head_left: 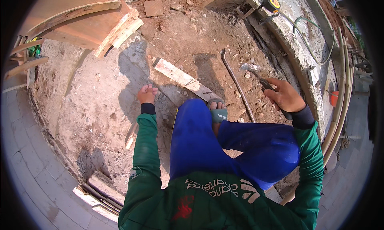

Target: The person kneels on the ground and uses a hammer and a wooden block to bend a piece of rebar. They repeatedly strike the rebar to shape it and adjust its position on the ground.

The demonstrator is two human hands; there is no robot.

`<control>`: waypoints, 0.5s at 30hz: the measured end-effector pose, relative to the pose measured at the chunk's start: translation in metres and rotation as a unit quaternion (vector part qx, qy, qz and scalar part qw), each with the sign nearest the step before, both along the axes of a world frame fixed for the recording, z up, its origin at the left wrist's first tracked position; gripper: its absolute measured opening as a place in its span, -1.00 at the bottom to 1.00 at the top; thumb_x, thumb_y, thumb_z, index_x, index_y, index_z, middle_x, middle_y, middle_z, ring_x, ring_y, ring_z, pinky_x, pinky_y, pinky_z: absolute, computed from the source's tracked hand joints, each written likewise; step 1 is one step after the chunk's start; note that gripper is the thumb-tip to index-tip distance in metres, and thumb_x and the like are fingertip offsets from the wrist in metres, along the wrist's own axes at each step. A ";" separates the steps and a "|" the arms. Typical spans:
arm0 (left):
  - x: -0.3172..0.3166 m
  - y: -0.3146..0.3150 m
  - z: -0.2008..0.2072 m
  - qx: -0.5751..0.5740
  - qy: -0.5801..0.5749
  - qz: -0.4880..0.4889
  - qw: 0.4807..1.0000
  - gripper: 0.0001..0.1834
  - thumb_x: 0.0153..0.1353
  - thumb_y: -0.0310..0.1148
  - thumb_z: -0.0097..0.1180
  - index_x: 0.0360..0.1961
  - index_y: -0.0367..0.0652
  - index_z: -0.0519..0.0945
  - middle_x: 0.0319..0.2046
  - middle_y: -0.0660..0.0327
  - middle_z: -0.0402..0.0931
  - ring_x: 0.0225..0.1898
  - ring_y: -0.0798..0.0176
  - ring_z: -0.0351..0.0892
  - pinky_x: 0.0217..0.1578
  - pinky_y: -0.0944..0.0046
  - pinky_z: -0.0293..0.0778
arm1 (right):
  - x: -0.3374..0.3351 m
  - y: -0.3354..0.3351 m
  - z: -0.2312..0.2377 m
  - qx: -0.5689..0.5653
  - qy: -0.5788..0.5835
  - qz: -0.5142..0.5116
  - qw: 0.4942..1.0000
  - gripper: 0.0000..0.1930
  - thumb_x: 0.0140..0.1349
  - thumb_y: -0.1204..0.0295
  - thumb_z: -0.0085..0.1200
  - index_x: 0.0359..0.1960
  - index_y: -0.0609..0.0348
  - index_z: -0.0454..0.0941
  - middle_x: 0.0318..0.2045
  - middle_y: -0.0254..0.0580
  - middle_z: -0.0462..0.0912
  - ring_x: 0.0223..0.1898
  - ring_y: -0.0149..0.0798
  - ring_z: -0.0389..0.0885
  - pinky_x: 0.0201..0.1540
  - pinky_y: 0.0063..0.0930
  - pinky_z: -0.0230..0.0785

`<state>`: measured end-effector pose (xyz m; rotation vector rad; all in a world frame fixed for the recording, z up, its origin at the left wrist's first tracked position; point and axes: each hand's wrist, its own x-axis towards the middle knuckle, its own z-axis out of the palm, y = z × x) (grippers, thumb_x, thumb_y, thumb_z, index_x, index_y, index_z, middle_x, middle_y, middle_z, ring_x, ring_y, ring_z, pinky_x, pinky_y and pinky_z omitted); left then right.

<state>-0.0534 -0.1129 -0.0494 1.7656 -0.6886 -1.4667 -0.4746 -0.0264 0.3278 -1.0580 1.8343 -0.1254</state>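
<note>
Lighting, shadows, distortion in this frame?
Head view: strong light, dark shadows across the dirt; head view: the metal end of the hammer looks bright; head view, rim: floor tiles bow, corners go black.

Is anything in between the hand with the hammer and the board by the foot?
Yes, a metal bar lies on the dirt between the right hand and the board. It's low, so the hammer could probably pass over.

Metal-headed, dark-handled hammer [265, 84], tilted, narrow pale plank [181, 78], slantwise to the hammer's left
</note>
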 end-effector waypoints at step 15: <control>0.014 -0.040 0.011 -0.047 0.144 0.050 0.987 -0.50 0.37 -0.37 0.06 0.24 -0.35 0.26 -0.03 -0.07 0.57 -0.10 0.13 0.63 -0.12 0.24 0.55 | -0.017 0.004 -0.134 -0.016 -0.119 -0.148 0.982 -0.67 0.24 0.39 0.11 -0.02 0.34 0.53 -0.64 -0.36 0.47 -0.72 -0.48 0.42 -0.68 -0.54 0.25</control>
